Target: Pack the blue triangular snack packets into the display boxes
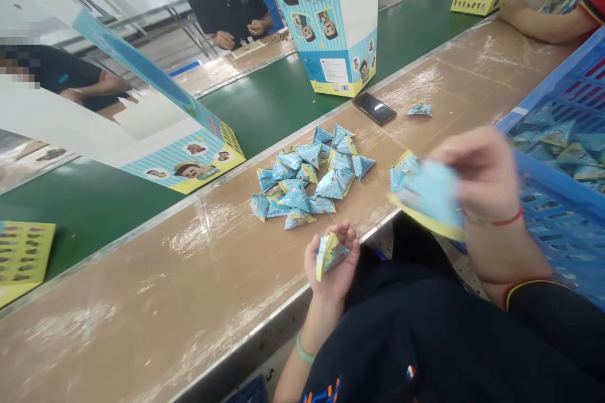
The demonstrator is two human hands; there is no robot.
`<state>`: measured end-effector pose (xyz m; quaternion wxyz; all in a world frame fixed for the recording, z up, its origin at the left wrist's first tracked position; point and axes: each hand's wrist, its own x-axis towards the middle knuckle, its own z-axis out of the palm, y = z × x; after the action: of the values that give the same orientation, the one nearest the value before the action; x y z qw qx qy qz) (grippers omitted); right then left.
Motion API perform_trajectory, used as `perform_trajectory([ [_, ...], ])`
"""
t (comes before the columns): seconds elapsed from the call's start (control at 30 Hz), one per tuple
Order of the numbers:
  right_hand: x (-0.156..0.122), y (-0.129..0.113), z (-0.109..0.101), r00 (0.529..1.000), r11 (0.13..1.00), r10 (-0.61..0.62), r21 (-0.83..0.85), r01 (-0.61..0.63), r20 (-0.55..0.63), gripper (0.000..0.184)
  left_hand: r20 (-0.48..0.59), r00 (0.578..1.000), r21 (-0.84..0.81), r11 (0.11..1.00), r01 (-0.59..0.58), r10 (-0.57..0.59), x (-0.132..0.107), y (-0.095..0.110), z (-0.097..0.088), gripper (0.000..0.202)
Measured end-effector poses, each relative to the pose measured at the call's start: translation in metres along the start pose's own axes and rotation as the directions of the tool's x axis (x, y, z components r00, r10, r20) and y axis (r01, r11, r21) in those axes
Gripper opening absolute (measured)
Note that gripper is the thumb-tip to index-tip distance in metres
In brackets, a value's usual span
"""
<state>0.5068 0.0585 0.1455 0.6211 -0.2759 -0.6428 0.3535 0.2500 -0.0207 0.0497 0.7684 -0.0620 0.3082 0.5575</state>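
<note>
My left hand [336, 277] is palm up at the table's front edge. Its fingers curl round a small blue-and-yellow pyramid-shaped packet [329, 254]. To the right, my right hand [489, 170] pinches a light blue packet [428, 192] with a yellow edge, smeared by motion. Another packet [401, 167] shows just behind it; I cannot tell whether the two touch. Beyond my left hand, a cluster of similar packets [309, 164] lies on the brown tabletop [203, 264].
A blue crate [543, 173] of packets stands at my right. A phone [375, 107] and a single packet [420, 110] lie on the table. Printed cartons [331, 31] stand along a green belt [269, 101]. A person [227, 0] sits across; another person's arm [543, 22] reaches in at upper right.
</note>
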Motion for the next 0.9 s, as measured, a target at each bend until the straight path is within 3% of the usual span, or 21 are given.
perform_trajectory([
  [0.17, 0.015, 0.017, 0.016, 0.983, 0.991, 0.090, -0.112, -0.072, 0.157, 0.039, -0.052, 0.999, -0.035, 0.999, -0.001, -0.001, 0.002, -0.006, 0.003, 0.027],
  [0.3, 0.028, 0.033, 0.032, 0.981, 0.953, 0.130, -0.292, -0.083, 0.144, 0.040, -0.057, 0.998, -0.034, 0.999, -0.031, 0.029, 0.006, -0.006, 0.002, 0.026],
  [0.5, 0.047, 0.057, 0.055, 0.993, 0.910, 0.028, -0.415, 0.021, 0.111, 0.054, -0.061, 0.997, -0.039, 0.998, -0.040, 0.038, 0.009, -0.008, 0.001, 0.026],
  [0.6, 0.045, 0.063, 0.051, 0.998, 0.885, -0.013, -0.464, 0.042, 0.066, 0.061, -0.002, 0.998, 0.011, 0.998, -0.057, 0.057, 0.010, -0.011, 0.004, 0.033],
  [0.73, 0.028, 0.059, 0.027, 0.993, 0.857, -0.074, -0.516, 0.018, -0.089, 0.037, 0.045, 0.985, 0.145, 0.975, -0.168, 0.164, 0.005, 0.005, 0.014, 0.052],
  [0.77, 0.022, 0.057, 0.020, 0.988, 0.850, -0.076, -0.527, -0.004, -0.131, 0.031, 0.041, 0.963, 0.180, 0.946, -0.270, 0.267, 0.002, 0.013, 0.016, 0.054],
  [0.8, 0.017, 0.055, 0.014, 0.983, 0.844, -0.076, -0.536, -0.026, -0.168, 0.026, 0.046, 0.901, 0.212, 0.878, -0.430, 0.431, -0.003, 0.023, 0.018, 0.055],
  [0.83, 0.012, 0.054, 0.009, 0.977, 0.839, -0.074, -0.542, -0.046, -0.198, 0.022, 0.072, 0.778, 0.244, 0.745, -0.620, 0.624, -0.008, 0.033, 0.018, 0.055],
  [0.9, 0.002, 0.053, 0.001, 0.970, 0.834, -0.073, -0.548, -0.068, -0.231, 0.015, 0.207, 0.424, 0.326, 0.347, -0.880, 0.882, -0.020, 0.052, 0.016, 0.061],
])
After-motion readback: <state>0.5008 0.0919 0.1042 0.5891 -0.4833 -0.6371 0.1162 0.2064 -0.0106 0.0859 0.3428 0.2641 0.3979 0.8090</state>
